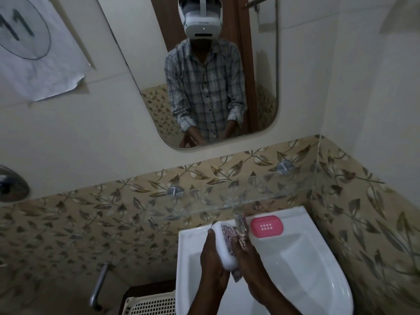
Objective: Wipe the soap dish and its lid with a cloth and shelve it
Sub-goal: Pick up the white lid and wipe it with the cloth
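Note:
Over the white sink (318, 264) my left hand (212, 264) grips a white soap dish lid (223, 248), held on edge with its hollow side facing right. My right hand (246, 258) holds a patterned cloth (229, 234) and presses it into the lid's hollow. A pink soap dish base (267, 226) with small drain holes lies flat on the sink's back rim, to the right of the tap (241, 220). A clear glass shelf (238, 192) is fixed to the wall just above the sink.
A mirror (261, 64) hangs above the shelf and reflects a person in a checked shirt with a headset. A white perforated basket (150, 305) stands at the lower left beside a metal pipe (98, 285). A paper sheet (34, 48) hangs on the left wall.

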